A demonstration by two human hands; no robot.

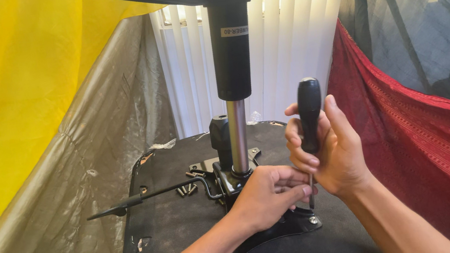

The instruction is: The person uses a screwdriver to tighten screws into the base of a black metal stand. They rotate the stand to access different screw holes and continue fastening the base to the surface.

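The right hand [331,150] grips a screwdriver [311,126] upright; the left hand [269,193] pinches its shaft, tightening a screw into the black plate [285,223]. Next, it needs steady turning.

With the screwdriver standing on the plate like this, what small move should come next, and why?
Probably turn the screwdriver with the right hand. It stands upright with its tip low at the black plate, the left hand pinches the shaft near the tip, and a screw shows just beside it.
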